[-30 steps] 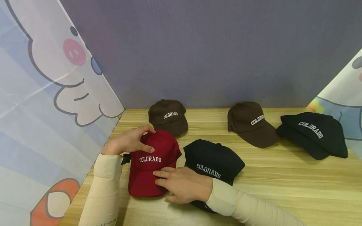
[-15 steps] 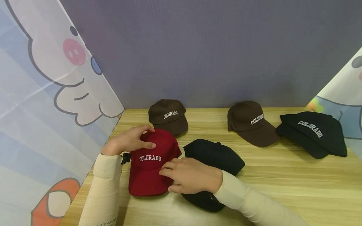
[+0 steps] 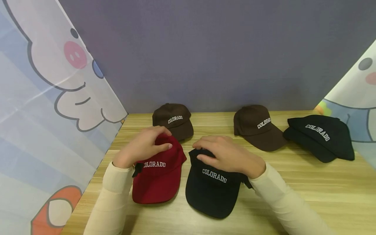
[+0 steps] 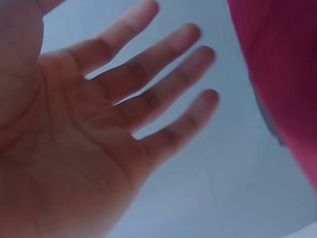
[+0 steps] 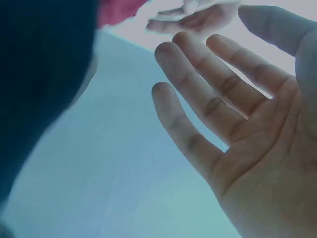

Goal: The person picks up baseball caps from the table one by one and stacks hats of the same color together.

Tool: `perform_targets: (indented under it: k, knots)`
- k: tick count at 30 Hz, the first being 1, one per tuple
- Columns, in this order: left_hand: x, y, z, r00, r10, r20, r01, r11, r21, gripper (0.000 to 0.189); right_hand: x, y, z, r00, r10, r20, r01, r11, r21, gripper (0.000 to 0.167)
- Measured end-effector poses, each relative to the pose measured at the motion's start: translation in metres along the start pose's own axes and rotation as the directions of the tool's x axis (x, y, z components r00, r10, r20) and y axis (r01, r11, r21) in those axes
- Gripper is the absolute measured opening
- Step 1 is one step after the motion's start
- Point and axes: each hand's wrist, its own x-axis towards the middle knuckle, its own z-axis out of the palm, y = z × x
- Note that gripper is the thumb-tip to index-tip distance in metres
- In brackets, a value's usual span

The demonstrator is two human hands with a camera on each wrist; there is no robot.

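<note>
A red baseball cap (image 3: pixel 155 186) lettered COLORADO stands at the front left of the wooden table, brim toward me. My left hand (image 3: pixel 144 147) hovers at its crown; in the left wrist view the extended, spread fingers (image 4: pixel 173 79) are apart from the red fabric (image 4: pixel 287 74). Just right of it is a black COLORADO baseball cap (image 3: pixel 211 197), its brim also facing me. Over that crown is my right hand (image 3: pixel 232 155). The right wrist view has its fingers (image 5: pixel 185 119) loosely extended, with a gap to the dark cap (image 5: pixel 44 74). Neither palm holds anything.
Behind the red cap sits a brown cap (image 3: pixel 172 120). Another brown cap (image 3: pixel 258 129) stands at the back right, its brim against a second black cap (image 3: pixel 326 137). A grey panel (image 3: pixel 220 55) closes the back, and printed cartoon sheets (image 3: pixel 35 130) flank the table.
My right hand has left the red cap's brim and moved right and back, over the black cap's crown. My left hand has stayed by the red crown, shifting slightly right.
</note>
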Motion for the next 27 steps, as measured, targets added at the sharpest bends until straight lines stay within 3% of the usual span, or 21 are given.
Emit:
perform_targets:
  k: [5,9,16,24,27]
  knots:
    - [0.007,0.015,0.014,0.995,0.083,-0.049,-0.083,0.997,0.004,0.024,-0.026,0.032,-0.012,0.992,0.082,-0.1,-0.089,0.993,-0.073,0.022]
    - [0.011,0.026,0.024,0.991,0.111,-0.072,-0.111,0.994,0.0,0.015,-0.05,0.057,-0.018,0.973,0.179,-0.149,-0.196,0.974,-0.113,0.018]
    - [0.027,0.044,0.049,0.991,0.12,-0.05,-0.123,0.991,-0.046,0.013,-0.095,0.097,-0.027,0.92,0.367,-0.135,-0.387,0.904,-0.18,0.018]
    - [0.052,0.061,0.071,0.999,-0.025,0.04,0.027,0.999,-0.043,0.019,-0.125,0.124,-0.046,0.865,0.471,-0.175,-0.498,0.851,-0.168,0.018]
    - [0.06,0.063,0.078,0.996,-0.035,0.087,0.042,0.996,-0.081,0.024,-0.129,0.128,-0.052,0.847,0.504,-0.171,-0.528,0.835,-0.154,0.018]
